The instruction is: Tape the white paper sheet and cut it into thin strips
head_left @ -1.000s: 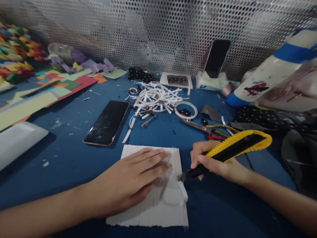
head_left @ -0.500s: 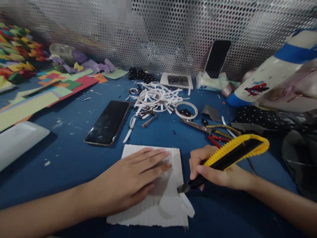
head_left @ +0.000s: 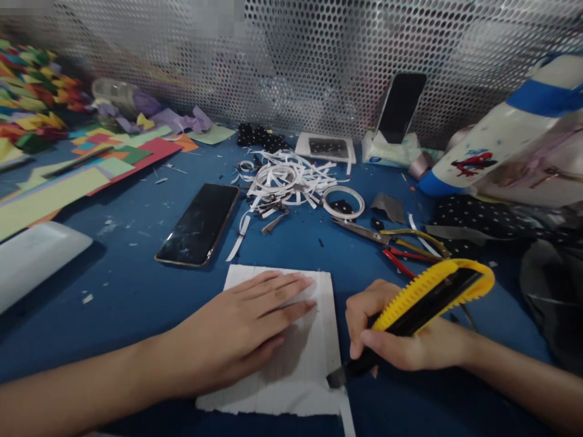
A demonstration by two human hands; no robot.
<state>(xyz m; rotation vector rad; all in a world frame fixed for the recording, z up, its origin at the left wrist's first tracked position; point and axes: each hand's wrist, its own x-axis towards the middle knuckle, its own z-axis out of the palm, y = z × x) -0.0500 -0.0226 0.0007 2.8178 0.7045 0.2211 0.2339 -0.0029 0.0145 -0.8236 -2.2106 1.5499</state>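
Observation:
A white sheet of cardboard (head_left: 310, 358) with faint lines and a ragged near edge lies on the blue table. My left hand (head_left: 255, 328) rests flat on it, fingers stretched toward its far right corner. In my right hand (head_left: 392, 334) is a yellow and black utility knife (head_left: 423, 300), tilted with its blade down at the sheet's right edge. From just below the blade a narrow white strip (head_left: 347, 416) hangs along that edge toward me. The blade's very tip is hard to make out against the sheet.
Beyond the sheet lie a phone (head_left: 198, 224), a heap of white paper strips (head_left: 291, 182), a tape roll (head_left: 343, 203) and scissors (head_left: 364, 232). Red-handled pliers (head_left: 401, 262) sit near my right hand. Coloured paper (head_left: 54, 191) spreads left; a bottle (head_left: 496, 133) leans at right.
My right hand has drawn the knife toward me along the sheet's right edge. The strip, curled beside the edge before, now hangs straighter and lower. My left hand stays put.

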